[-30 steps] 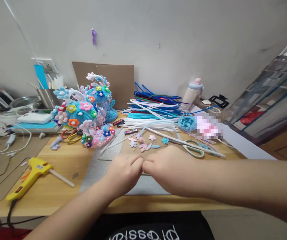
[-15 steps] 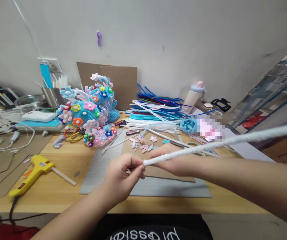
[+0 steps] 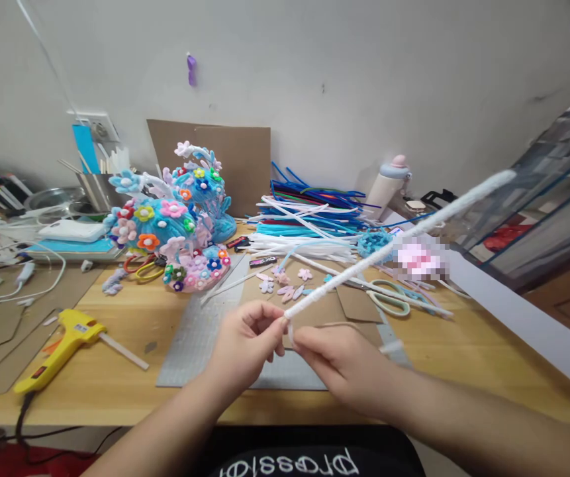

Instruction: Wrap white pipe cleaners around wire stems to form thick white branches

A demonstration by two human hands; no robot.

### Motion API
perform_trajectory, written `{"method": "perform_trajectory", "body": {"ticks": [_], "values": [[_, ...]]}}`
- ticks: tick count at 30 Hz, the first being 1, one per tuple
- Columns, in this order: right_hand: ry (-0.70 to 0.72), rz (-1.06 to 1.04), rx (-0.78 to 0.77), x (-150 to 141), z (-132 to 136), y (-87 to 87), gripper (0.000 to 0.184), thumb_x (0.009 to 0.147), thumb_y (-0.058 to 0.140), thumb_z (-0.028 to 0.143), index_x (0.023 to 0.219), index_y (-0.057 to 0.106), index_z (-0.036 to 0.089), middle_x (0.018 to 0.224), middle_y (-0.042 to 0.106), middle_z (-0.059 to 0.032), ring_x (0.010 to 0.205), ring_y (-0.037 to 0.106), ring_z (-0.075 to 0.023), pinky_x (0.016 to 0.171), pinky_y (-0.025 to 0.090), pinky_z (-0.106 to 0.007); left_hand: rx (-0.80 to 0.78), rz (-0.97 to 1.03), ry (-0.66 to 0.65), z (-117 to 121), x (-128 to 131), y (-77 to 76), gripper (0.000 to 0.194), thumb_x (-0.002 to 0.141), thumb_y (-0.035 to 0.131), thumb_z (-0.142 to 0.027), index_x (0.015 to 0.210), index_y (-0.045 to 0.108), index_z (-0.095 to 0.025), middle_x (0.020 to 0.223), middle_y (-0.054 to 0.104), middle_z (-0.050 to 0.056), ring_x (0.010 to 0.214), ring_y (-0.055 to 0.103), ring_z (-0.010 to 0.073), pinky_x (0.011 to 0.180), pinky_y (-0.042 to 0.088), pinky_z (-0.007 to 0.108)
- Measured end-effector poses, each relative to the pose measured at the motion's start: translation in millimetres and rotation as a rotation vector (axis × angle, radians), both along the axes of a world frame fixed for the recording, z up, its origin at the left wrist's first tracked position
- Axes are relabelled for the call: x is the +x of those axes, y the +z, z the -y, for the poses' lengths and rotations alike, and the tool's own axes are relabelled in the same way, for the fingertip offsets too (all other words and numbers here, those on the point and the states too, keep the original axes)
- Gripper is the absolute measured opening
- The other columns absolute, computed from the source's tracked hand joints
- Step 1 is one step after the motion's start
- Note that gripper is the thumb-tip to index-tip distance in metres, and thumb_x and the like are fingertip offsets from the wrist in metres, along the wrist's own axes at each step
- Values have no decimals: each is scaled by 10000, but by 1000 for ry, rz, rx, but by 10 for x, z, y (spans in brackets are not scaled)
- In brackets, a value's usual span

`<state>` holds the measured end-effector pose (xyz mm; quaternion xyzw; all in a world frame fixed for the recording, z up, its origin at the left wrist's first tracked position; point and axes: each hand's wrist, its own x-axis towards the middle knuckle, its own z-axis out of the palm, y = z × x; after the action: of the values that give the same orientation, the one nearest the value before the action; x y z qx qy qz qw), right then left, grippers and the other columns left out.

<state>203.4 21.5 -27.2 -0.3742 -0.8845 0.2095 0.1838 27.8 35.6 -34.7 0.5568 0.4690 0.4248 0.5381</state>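
My left hand (image 3: 245, 348) pinches the near end of a long white pipe cleaner (image 3: 398, 242), which slants up and to the right above the table. My right hand (image 3: 341, 364) is closed beside it, its fingertips pinching a short white bit at the same end. Both hands hover over a grey cutting mat (image 3: 192, 344) near the front edge of the wooden table (image 3: 116, 391). Small pipe-cleaner flowers (image 3: 285, 285) lie on brown cardboard just beyond my hands.
A yellow glue gun (image 3: 59, 348) lies at the left front. Blue and pink flower-covered ornaments (image 3: 175, 225) stand behind the mat. A heap of blue and white pipe cleaners (image 3: 309, 222), scissors (image 3: 388, 298), a bottle (image 3: 386, 185) and a glass cabinet (image 3: 547, 185) are to the right.
The white pipe cleaner has swung up from nearly level to a steeper slant. My right hand came back from further along the stem to its near end beside my left hand.
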Motion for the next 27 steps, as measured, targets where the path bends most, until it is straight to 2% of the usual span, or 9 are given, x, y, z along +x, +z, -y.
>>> {"method": "perform_trajectory", "body": {"ticks": [2,5,7,9,11,14,20,24,27], "values": [[-2,26,22,10,58,-19,191,939,368,210,840,530,191,707,587,7,632,525,-126,586,341,-243,-75,-40,-58,-3,-4,18,119,734,607,-260,735,573,-146,493,546,-49,378,492,67,348,361,151],[16,38,236,54,157,81,199,920,417,237,815,575,179,717,608,-30,634,518,-166,580,341,-290,-75,-194,-159,13,-23,82,109,749,581,-246,720,589,-141,521,548,-44,398,497,65,375,365,157],[7,3,413,81,196,197,155,892,463,208,847,607,174,798,637,-64,711,534,-198,639,366,-323,47,-355,-235,30,-36,145,119,771,547,-219,699,606,-143,543,578,-25,444,526,84,414,382,176],[-40,5,490,88,193,283,144,871,487,173,930,618,166,934,645,-100,845,549,-237,740,383,-360,239,-537,-287,46,-47,209,138,777,529,-175,676,620,-152,567,615,-7,502,557,109,461,396,202],[-85,47,378,77,154,297,160,881,468,174,961,606,165,954,642,-102,873,562,-239,750,393,-355,417,-702,-301,55,-59,254,132,773,538,-147,683,634,-164,623,654,7,569,591,136,509,411,226],[-100,46,72,52,80,204,163,912,419,191,884,579,180,789,634,-37,720,576,-172,620,383,-281,580,-915,-310,60,-71,278,122,802,535,-164,745,641,-179,696,679,21,638,630,176,550,437,262],[-156,-201,-265,16,-28,28,144,857,483,195,738,561,172,664,559,17,619,496,-112,563,341,-229,859,-1274,-396,32,-37,277,128,827,491,-131,756,593,-161,669,627,33,539,592,201,483,429,301],[-279,-507,-573,12,-133,18,177,794,569,285,676,547,156,577,488,35,539,421,-89,501,321,-214,1052,-1098,-245,23,-26,224,94,828,520,-126,761,576,-162,713,622,38,675,600,199,655,479,341],[-336,-681,-811,27,-183,49,226,770,609,358,701,514,165,493,433,72,415,303,-52,402,219,-190,1142,-675,127,72,-33,109,139,799,554,-73,884,565,-183,879,627,43,873,584,189,827,447,359]]}}
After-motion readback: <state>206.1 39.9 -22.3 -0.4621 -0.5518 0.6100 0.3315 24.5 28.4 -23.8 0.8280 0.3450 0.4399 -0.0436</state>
